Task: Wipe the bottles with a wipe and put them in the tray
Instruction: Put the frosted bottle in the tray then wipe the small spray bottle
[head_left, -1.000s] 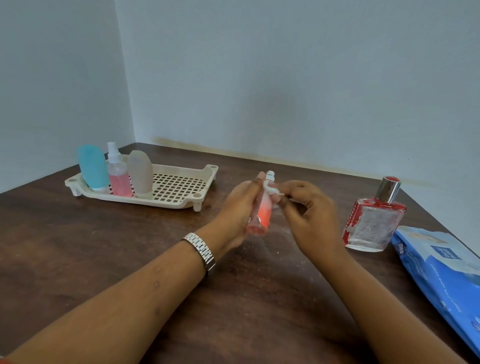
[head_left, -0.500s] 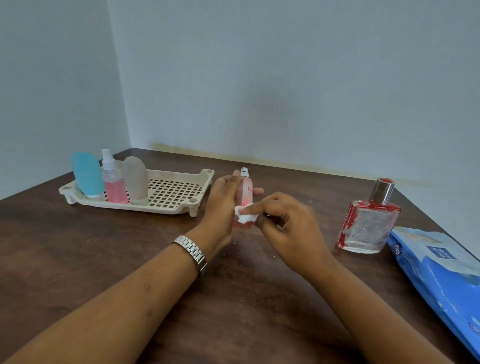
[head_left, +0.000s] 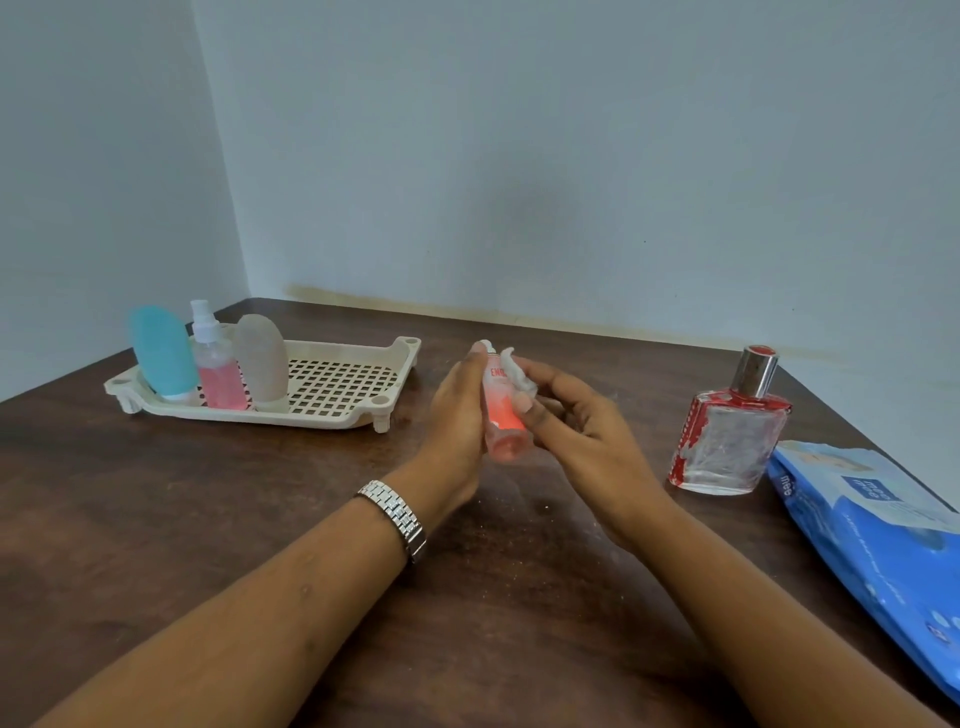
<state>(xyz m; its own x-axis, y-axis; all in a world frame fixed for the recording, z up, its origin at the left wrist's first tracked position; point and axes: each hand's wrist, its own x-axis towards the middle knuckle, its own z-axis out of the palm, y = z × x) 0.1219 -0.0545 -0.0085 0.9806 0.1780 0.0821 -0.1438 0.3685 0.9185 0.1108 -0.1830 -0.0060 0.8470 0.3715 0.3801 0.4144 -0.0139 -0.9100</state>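
Note:
My left hand (head_left: 457, 415) grips a small orange-pink bottle (head_left: 503, 415) above the table's middle, its top tilted away from me. My right hand (head_left: 576, 421) pinches a small crumpled white wipe (head_left: 517, 374) against the bottle's upper side. A cream slotted tray (head_left: 337, 384) stands at the back left. At its left end stand a teal squeeze bottle (head_left: 163, 353), a clear spray bottle with pink liquid (head_left: 215, 364) and a frosted grey squeeze bottle (head_left: 262, 358). A square glass bottle with red trim and a silver cap (head_left: 730, 436) stands on the table to the right.
A blue pack of wipes (head_left: 883, 545) lies at the right edge of the dark wooden table (head_left: 208, 519). Walls close the table in at the back and on the left. A metal watch (head_left: 397, 517) is on my left wrist.
The wipe has moved from the bottle's lower part up to its upper side. The bottle is tilted again, its base toward me.

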